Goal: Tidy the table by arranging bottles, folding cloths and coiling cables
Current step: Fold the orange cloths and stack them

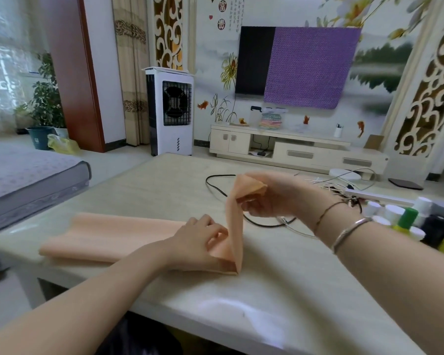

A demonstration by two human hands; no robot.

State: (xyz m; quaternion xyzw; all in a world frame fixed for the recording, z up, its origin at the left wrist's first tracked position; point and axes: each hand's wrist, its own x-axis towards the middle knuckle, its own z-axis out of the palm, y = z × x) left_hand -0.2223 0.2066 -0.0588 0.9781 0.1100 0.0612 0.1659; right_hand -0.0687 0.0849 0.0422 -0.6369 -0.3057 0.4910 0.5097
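A peach cloth (108, 234) lies folded lengthwise along the table's left front. My left hand (197, 242) presses on the cloth near its right end, fingers curled into the fold. My right hand (269, 198) pinches the cloth's right end and holds it lifted above the table, so the fabric stands up between my hands. A black cable (217, 188) loops on the table behind the cloth. A silver cable (292, 226) lies under my right wrist. Several bottles (405, 221) with white and green caps stand at the right edge.
The pale table (254, 290) reaches to the near front edge. A white power strip (377, 197) and thin white wires lie at the far right. A grey mattress (23, 180) sits left of the table. A fan cooler and TV cabinet stand beyond.
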